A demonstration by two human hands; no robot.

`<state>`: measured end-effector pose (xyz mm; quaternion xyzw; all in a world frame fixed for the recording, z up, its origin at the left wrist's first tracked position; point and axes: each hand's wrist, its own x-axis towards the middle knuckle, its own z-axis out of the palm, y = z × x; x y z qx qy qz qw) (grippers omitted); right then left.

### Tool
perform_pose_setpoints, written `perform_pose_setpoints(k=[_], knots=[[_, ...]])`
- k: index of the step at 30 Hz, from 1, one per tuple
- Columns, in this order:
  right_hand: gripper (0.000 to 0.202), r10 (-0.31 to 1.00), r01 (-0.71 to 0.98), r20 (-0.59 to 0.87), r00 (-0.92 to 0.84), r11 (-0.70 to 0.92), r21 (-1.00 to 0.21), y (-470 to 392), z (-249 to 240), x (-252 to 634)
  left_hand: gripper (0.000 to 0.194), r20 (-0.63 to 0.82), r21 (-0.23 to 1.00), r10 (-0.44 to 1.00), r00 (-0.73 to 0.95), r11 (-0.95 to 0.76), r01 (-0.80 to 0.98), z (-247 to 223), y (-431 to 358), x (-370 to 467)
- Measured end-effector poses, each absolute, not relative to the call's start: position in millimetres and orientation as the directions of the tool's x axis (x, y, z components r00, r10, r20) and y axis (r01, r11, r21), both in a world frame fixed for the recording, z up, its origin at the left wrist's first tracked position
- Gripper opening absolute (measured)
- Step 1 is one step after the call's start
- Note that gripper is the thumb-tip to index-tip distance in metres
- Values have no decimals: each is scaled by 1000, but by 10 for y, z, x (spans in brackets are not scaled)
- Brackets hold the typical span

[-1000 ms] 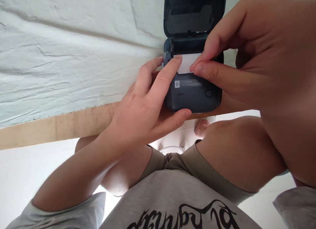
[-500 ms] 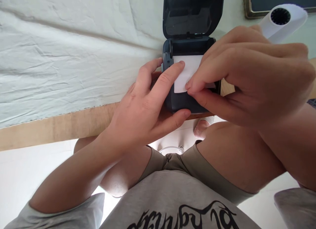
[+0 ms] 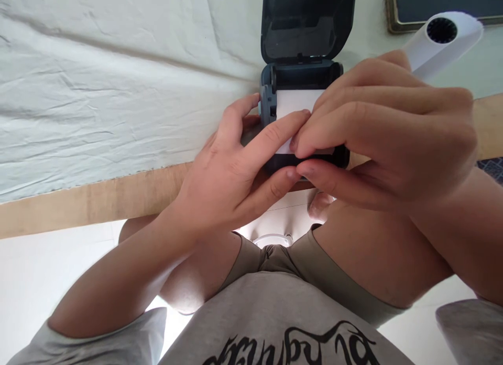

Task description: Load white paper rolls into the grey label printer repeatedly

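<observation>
A dark blue compact printer, apparently a label printer (image 3: 267, 95), sits at the table edge with its dark see-through lid (image 3: 306, 27) raised. White paper (image 3: 296, 98) lies over its opening, its front edge near the printer's front. My left hand (image 3: 231, 165) braces the printer: the outer fingers wrap its left side, the index finger lies across the paper, and the thumb is at the front edge. My right hand (image 3: 385, 129) is over the printer's right side. Its index fingertip presses on the paper beside my left index, while its thumb is apart, close to my left thumb.
A white tube-like object (image 3: 442, 42) with a dark round end lies beyond my right hand. Behind it is a dark panel (image 3: 448, 6) with a metallic rim. A pale creased cloth (image 3: 118, 92) covers the table, whose wooden edge (image 3: 90, 197) runs above my legs.
My right thumb has parted from the index finger and come down to the printer's front. My left index has slid right across the paper. The paper's front edge sits slightly lower.
</observation>
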<state>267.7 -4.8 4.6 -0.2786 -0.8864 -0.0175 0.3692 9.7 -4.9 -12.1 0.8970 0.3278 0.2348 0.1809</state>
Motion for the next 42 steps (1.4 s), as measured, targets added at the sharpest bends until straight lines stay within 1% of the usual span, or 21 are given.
perform_pose_setpoints(k=[2, 4, 6, 7, 11, 14, 18, 24, 26, 30, 33, 36, 38, 40, 42], knots=[[14, 464, 458, 614, -638, 870, -182, -39, 85, 2712, 59, 291, 496, 701, 651, -693, 524, -120, -52, 94], [11, 455, 432, 578, -677, 882, -189, -30, 140, 2738, 57, 275, 499, 716, 642, -677, 541, -116, -59, 95], [4, 474, 439, 576, -666, 873, -210, -22, 195, 2740, 58, 277, 478, 701, 658, -694, 538, -115, -64, 93], [4, 488, 445, 579, -653, 866, -228, -20, 219, 2733, 58, 278, 471, 695, 663, -700, 536, -115, -65, 90], [16, 544, 449, 575, -611, 836, -314, -29, 268, 2691, 59, 270, 487, 696, 666, -695, 530, -124, -60, 71], [21, 542, 441, 576, -612, 838, -320, -52, 261, 2672, 65, 279, 490, 700, 657, -692, 530, -132, -55, 66], [11, 538, 441, 559, -631, 842, -312, -61, 262, 2700, 71, 311, 466, 683, 661, -716, 520, -134, -54, 78], [7, 540, 432, 546, -641, 841, -325, -59, 288, 2792, 54, 288, 516, 713, 639, -678, 523, -119, -73, 88], [5, 582, 477, 519, -626, 813, -335, -118, 271, 2791, 53, 295, 526, 703, 648, -685, 504, -118, -71, 87], [38, 731, 630, 447, -517, 677, -379, -293, 202, 2770, 53, 308, 531, 688, 657, -697, 481, -113, -57, 83], [50, 738, 645, 450, -504, 667, -372, -345, 148, 2774, 49, 306, 512, 698, 648, -694, 506, -107, -57, 80], [53, 718, 637, 465, -519, 687, -350, -287, 114, 2761, 47, 302, 496, 700, 648, -695, 520, -117, -64, 79], [51, 713, 633, 478, -514, 691, -351, -211, 109, 2724, 49, 312, 498, 698, 644, -698, 514, -136, -68, 81], [44, 701, 603, 517, -491, 702, -379, -124, 126, 2678, 52, 346, 494, 689, 637, -711, 501, -154, -71, 83], [41, 699, 576, 563, -441, 701, -420, -39, 164, 2648, 53, 352, 498, 690, 633, -710, 498, -159, -70, 80]])
